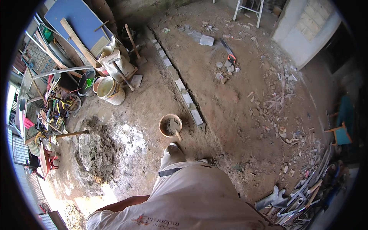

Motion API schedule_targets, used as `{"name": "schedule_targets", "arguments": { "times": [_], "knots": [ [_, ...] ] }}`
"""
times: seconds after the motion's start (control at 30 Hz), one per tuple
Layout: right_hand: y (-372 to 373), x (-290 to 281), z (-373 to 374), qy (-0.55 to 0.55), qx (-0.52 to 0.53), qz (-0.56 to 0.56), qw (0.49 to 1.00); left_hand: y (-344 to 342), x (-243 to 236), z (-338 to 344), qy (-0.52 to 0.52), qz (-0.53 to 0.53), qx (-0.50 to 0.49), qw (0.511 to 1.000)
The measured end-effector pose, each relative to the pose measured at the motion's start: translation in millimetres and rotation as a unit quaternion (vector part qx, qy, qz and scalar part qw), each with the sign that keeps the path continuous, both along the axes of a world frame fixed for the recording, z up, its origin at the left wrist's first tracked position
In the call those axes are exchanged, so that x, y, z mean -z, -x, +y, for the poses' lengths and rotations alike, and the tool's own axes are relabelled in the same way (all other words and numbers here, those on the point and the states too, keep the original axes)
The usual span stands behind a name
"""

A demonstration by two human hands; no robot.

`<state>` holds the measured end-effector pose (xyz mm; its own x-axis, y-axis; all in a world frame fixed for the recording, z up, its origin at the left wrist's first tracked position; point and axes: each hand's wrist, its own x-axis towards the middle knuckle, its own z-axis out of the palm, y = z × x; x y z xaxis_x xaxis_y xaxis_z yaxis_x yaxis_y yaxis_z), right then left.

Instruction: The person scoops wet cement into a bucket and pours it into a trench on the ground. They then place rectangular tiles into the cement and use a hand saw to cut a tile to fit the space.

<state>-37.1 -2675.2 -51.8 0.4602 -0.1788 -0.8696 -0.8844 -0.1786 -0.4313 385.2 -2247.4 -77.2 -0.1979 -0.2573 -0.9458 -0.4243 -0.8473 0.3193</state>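
Neither of my hands shows; only a bit of my left forearm (124, 204) comes out beside my light shirt (191, 195). Just ahead of my foot stands a round mortar bucket (162, 130), with a trowel (175, 126) resting in it, its wooden handle over the near rim. To the right of the bucket runs a low row of light blocks (190, 104) along a narrow dark trench. A heap of wet grey mortar (96, 153) lies on the ground to the left.
Pale buckets (111, 92), a cement sack (117, 63) and a shovel (136, 81) stand at the far left. A handsaw (228, 51) lies on the dirt at the far right. Rubble (283, 130), boots (274, 197) and pipes (306, 195) lie to the right. A stepladder (249, 9) stands farther back.
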Motion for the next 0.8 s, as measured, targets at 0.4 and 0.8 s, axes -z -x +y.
{"name": "schedule_targets", "arguments": {
  "times": [0.4,0.8],
  "knots": [
    [-22.8,10.0,-0.6,0.051,0.063,-0.037,0.996,-58.1,22.2,-77.5,0.044,-0.091,0.042,0.994],
    [-62.5,11.7,9.8,0.083,0.151,-0.037,0.984,-166.5,68.0,-238.4,0.121,-0.130,0.137,0.975]
  ]
}}
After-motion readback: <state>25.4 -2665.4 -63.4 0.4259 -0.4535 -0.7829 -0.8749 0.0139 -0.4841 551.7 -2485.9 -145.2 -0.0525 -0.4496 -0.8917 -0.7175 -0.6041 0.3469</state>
